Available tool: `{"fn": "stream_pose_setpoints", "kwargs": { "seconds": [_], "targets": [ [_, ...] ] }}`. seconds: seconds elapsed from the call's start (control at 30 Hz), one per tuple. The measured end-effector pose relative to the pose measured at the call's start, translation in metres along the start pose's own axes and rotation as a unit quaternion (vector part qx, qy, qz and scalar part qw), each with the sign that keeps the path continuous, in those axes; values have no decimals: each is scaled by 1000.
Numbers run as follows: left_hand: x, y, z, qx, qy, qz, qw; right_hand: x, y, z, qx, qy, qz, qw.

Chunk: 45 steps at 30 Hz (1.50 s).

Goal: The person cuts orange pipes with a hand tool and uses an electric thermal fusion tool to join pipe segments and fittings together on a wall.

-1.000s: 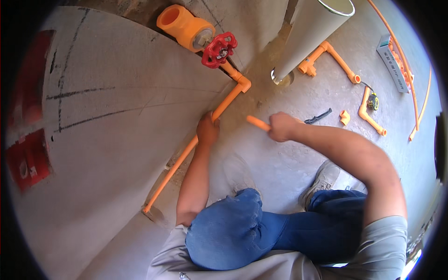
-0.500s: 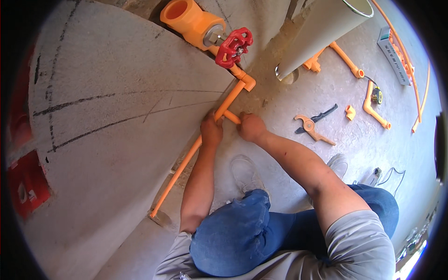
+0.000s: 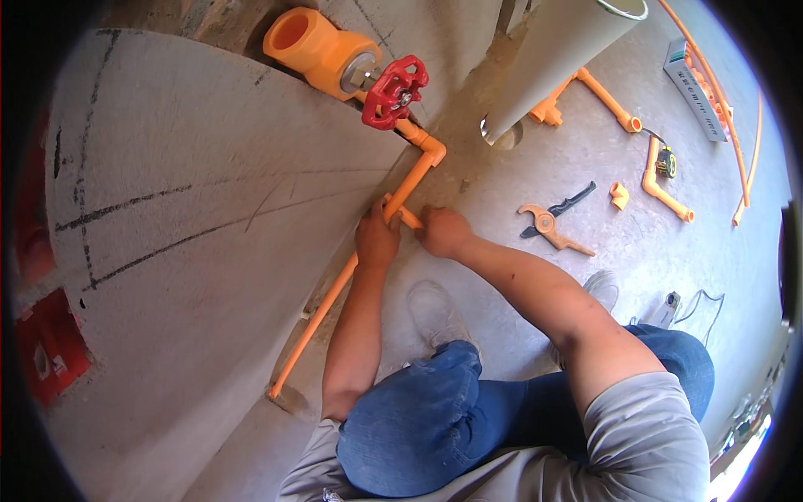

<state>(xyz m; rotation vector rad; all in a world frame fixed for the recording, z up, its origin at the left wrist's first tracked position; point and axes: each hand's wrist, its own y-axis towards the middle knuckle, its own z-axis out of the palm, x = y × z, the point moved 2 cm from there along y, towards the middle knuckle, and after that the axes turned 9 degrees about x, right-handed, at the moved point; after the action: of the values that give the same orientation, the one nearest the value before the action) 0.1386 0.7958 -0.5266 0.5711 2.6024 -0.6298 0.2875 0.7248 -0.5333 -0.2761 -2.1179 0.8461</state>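
Observation:
A long orange plastic pipe (image 3: pixel 314 320) slants along the base of the wall, from an orange elbow (image 3: pixel 432 149) down to the floor at lower left. My left hand (image 3: pixel 378 237) is closed round this pipe at its middle. In my right hand (image 3: pixel 443 231) is the near end of a short orange pipe (image 3: pixel 408 217), pinched in the fingers. Its other end crosses the long pipe close to my left fingers; whether they touch is hidden. Above the elbow sits an orange valve body (image 3: pixel 322 54) with a red handwheel (image 3: pixel 396 92).
A thick pale pipe (image 3: pixel 565 63) rises from the floor beyond my hands. To the right lie a pipe cutter (image 3: pixel 552 227), a loose elbow (image 3: pixel 618 196), a bent pipe piece (image 3: pixel 657 188), a tape measure (image 3: pixel 666 162) and a box of orange fittings (image 3: pixel 696 92). Red boxes (image 3: pixel 52 347) are set into the left wall.
The short pipe has tilted and shifted left, and now its far end shows past the long pipe. My right hand has moved slightly left with it. The whole view has shifted a little.

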Motion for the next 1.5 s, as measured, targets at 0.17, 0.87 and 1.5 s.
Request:
{"fn": "stream_pose_setpoints", "kwargs": {
  "seconds": [0.17, 0.87, 1.5],
  "targets": [
    [-23, -8, -21, -51, 63, 47, 996, -16, -26, -47, 110, -211, -101, 966],
    [-77, 6, -20, 2, -224, -57, 973, 139, -142, -238, 62, 485, -247, 837],
    [-46, 14, -18, 4, -13, -26, 1000, 118, -229, -244, -127, 368, -186, 902]
  ]
}}
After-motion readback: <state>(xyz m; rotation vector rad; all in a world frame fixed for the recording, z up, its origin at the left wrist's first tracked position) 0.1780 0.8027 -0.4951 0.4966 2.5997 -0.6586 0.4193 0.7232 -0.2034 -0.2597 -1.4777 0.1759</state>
